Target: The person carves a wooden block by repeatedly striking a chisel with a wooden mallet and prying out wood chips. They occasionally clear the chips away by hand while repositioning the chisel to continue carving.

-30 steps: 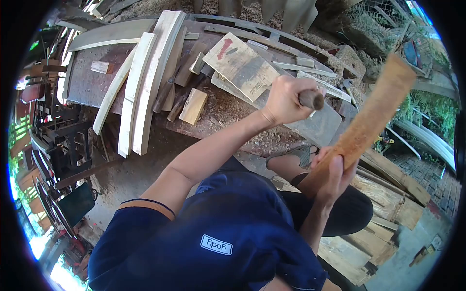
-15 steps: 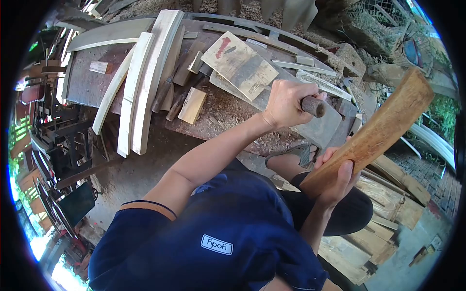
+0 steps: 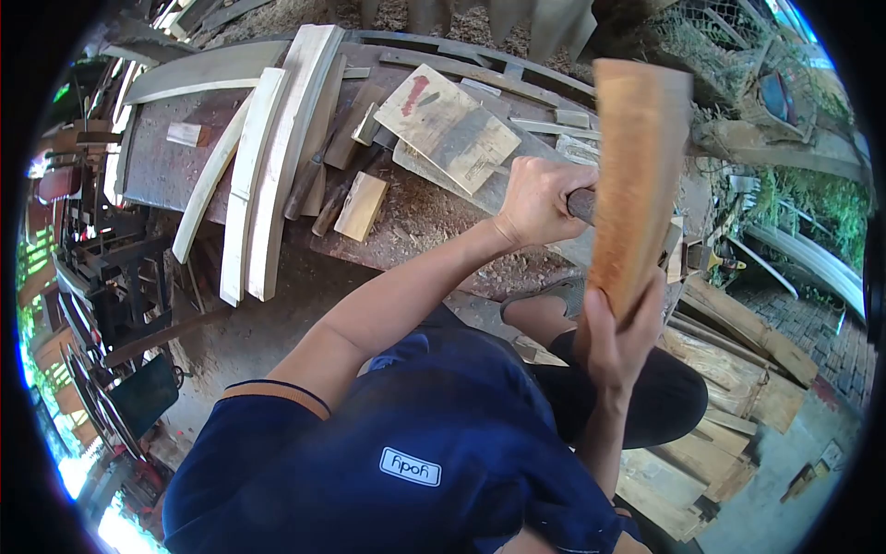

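Note:
My left hand (image 3: 546, 201) is closed around a dark round handle (image 3: 580, 205), whose end points toward a thick, long wooden piece (image 3: 637, 166). My right hand (image 3: 629, 340) grips the lower end of that piece, thumb and fingers on opposite sides. The piece stands nearly upright in the view, its upper end blurred, and it overlaps the handle's end; whether they touch I cannot tell. Beneath my left hand is the worktop (image 3: 415, 242), strewn with shavings. A flat board (image 3: 448, 125) with a red mark lies beyond this hand.
Long curved wooden strips (image 3: 293, 157) cross the left part of the worktop. A small block (image 3: 362, 206) and dark-handled tools (image 3: 305, 187) lie beside them. Planks (image 3: 729, 369) are stacked on the floor at the right. Chairs (image 3: 143, 392) stand at the far left.
The wooden piece in my right hand has swung left and turned more upright, now covering part of the handle's end. My left hand has stayed closed on the handle, almost in place.

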Motion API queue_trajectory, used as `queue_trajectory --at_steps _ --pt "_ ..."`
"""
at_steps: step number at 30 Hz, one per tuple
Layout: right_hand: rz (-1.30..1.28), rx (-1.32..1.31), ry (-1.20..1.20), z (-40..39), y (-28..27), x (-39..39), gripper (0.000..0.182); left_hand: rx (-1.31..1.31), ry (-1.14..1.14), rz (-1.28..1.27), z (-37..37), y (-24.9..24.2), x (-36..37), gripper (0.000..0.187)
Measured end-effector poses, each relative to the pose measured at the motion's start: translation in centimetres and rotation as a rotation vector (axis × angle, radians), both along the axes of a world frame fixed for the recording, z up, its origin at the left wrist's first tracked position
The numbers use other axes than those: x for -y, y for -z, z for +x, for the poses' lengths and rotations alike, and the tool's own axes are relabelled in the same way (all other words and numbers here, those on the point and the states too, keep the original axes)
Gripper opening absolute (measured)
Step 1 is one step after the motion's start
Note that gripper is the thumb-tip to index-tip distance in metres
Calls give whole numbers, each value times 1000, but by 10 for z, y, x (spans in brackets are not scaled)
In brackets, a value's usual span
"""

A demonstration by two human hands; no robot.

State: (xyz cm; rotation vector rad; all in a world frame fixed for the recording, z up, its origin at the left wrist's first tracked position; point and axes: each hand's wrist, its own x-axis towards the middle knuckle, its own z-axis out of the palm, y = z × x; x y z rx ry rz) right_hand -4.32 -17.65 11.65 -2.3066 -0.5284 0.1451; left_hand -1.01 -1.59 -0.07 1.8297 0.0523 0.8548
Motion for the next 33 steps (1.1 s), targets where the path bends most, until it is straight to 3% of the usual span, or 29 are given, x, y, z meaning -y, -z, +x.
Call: queue_trajectory --at_steps 1,3,4,5,7,9,13,15,25,27,29,31,33 --pt "-3 -12 -9 -2 1 6 48 -24 -9 2 -3 1 -1 13" --pt "393 -20 25 -6 3 12 51 -107 6 11 -8 1 -1 13" --pt "628 -245 -42 -10 -2 9 50 -94 -7 -14 -8 0 -1 13" --pt "629 -235 -40 -9 -3 1 50 -77 -16 -40 -7 -2 -1 13" --pt "17 -99 -78 1 -2 -17 47 -22 10 -134 -8 -3 -7 12" --pt "98 4 -116 6 12 -15 41 29 22 -220 -7 -4 -24 13" --pt "260 -195 -30 -1 17 -11 39 59 -124 -743 -3 -7 -72 39" --pt "336 -221 -3 -2 19 -11 38 134 -141 -894 -3 -12 -91 37" --pt "335 -253 52 -6 27 4 40 63 -114 -572 -9 -17 -54 44" --pt "360 -295 73 -7 27 7 39 -5 -105 -409 -9 -11 -48 41" --pt "388 -269 89 -6 24 8 37 -14 -59 -438 -6 -5 -38 37" --pt "419 -231 105 -5 23 11 45 13 -64 -263 -6 -10 -26 20" --pt "685 -277 24 -5 11 10 55 -20 -22 -285 -11 -11 -15 17"
